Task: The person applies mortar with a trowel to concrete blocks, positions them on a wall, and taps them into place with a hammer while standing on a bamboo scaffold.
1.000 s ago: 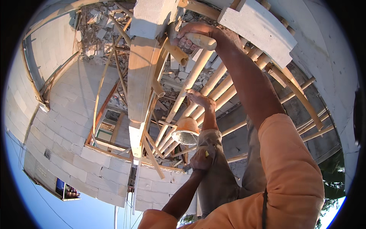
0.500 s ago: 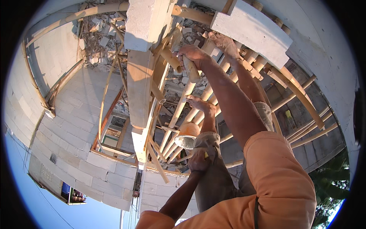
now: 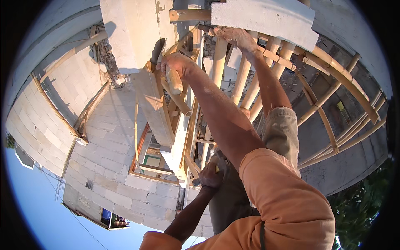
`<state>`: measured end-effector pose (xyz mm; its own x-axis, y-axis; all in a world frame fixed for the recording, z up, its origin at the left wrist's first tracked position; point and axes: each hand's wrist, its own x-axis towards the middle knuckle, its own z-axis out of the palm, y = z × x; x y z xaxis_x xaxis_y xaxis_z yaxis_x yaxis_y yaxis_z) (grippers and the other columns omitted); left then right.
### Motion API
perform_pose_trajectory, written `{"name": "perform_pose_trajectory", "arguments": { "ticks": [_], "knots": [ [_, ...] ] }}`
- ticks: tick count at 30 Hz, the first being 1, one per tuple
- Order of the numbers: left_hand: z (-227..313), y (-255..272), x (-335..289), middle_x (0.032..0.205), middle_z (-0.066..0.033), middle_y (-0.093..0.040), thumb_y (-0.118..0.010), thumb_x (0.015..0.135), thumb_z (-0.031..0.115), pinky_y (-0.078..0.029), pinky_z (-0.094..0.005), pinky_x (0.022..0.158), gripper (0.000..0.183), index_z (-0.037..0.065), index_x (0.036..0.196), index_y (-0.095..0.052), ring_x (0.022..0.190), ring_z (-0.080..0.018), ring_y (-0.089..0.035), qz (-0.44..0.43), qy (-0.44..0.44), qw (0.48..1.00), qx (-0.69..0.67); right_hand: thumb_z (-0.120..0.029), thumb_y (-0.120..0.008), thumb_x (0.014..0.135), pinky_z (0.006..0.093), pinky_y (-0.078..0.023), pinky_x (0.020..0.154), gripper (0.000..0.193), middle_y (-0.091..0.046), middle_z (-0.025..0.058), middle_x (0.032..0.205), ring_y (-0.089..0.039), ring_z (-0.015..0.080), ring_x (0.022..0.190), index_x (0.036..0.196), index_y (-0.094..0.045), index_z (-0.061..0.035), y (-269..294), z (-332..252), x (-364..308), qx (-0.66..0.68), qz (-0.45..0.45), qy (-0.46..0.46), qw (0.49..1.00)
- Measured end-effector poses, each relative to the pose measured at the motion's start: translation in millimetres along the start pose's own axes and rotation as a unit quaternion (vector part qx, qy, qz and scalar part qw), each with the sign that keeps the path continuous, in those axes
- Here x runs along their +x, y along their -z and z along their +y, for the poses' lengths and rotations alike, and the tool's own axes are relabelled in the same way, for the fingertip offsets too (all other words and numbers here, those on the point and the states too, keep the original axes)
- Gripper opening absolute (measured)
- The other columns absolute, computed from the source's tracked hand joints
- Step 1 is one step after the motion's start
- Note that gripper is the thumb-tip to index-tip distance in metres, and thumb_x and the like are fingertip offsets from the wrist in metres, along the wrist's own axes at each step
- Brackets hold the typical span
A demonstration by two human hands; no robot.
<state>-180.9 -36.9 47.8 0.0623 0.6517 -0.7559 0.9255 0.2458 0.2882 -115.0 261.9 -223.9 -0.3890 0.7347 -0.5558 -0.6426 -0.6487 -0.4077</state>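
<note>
My right hand [image 3: 177,66] is closed around the thick pale wooden handle [image 3: 174,81] of what looks like a trowel. A dark blade-like shape [image 3: 158,51] shows beyond the fist, against the pale column [image 3: 146,25]. Low in the middle, my left hand [image 3: 211,175] is a closed fist beside my dark trouser leg. A small yellow end [image 3: 217,168] sticks out of it; the rest of what it grips is hidden. My bare foot [image 3: 238,39] rests on bamboo poles [image 3: 243,79], beside a large pale block [image 3: 262,18].
A timber frame [image 3: 191,137] and a short bamboo piece [image 3: 181,104] run beside the column. Block walls [image 3: 104,137] stand at the left, with an opening [image 3: 154,160] framed in wood. More bamboo [image 3: 329,98] crosses at the right. Rubble [image 3: 107,58] lies far below.
My right hand has moved left to the column with the wooden handle. My view has shifted, and my body leans left. The orange bucket and my other foot are no longer plainly seen.
</note>
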Motion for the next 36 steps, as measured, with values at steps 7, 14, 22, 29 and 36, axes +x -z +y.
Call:
{"name": "perform_pose_trajectory", "arguments": {
  "ticks": [7,14,22,29,36],
  "knots": [
    [-5,2,4,0.076,-0.0123,-0.062,-0.065,0.066,0.012,-0.050,-0.0438,0.057,0.022,0.007,0.086,-0.058,0.068,-0.0343,-0.064,-0.006,-0.006,1.000,-0.010,-0.011,-0.060,0.087,0.0317,-0.051,0.054,0.018,-0.066,0.0109,0.084,-0.058,0.0163,0.060,0.092,-0.066,0.0055,-8,17,2,0.115,0.145,-0.200,0.962],
    [-11,1,-3,0.070,-0.0107,-0.060,-0.067,0.066,0.013,-0.050,-0.0429,0.056,0.020,0.007,0.081,-0.056,0.066,-0.0324,-0.063,0.018,0.024,1.000,-0.002,-0.007,-0.056,0.087,0.0323,-0.052,0.053,0.019,-0.068,0.0135,0.090,-0.057,0.0152,0.061,0.094,-0.065,0.0074,-25,-19,0,0.061,0.042,-0.096,0.993],
    [-5,-1,-1,0.064,-0.0095,-0.057,-0.071,0.070,0.021,-0.049,-0.0430,0.053,0.023,0.009,0.072,-0.052,0.062,-0.0311,-0.062,0.023,0.010,0.999,-0.023,-0.006,-0.051,0.088,0.0282,-0.051,0.052,0.023,-0.064,0.0112,0.079,-0.057,0.0145,0.053,0.096,-0.065,0.0098,-4,-83,61,-0.158,0.052,-0.001,0.986],
    [2,-6,-11,0.068,-0.0093,-0.063,-0.072,0.070,0.027,-0.050,-0.0422,0.054,0.021,0.011,0.080,-0.060,0.063,-0.0305,-0.065,0.005,0.052,0.998,-0.031,-0.011,-0.055,0.087,0.0316,-0.047,0.049,0.019,-0.056,0.0075,0.062,-0.057,0.0162,0.054,0.083,-0.064,0.0055,35,-62,49,-0.014,0.098,-0.002,0.995],
    [8,-12,-21,0.069,-0.0104,-0.063,-0.073,0.074,0.028,-0.050,-0.0419,0.051,0.021,0.012,0.079,-0.061,0.059,-0.0297,-0.064,0.063,0.054,0.994,-0.075,-0.014,-0.056,0.087,0.0313,-0.047,0.052,0.020,-0.056,0.0073,0.059,-0.057,0.0162,0.053,0.084,-0.065,0.0038,0,-78,83,-0.262,0.095,0.033,0.960]
  ]
}}
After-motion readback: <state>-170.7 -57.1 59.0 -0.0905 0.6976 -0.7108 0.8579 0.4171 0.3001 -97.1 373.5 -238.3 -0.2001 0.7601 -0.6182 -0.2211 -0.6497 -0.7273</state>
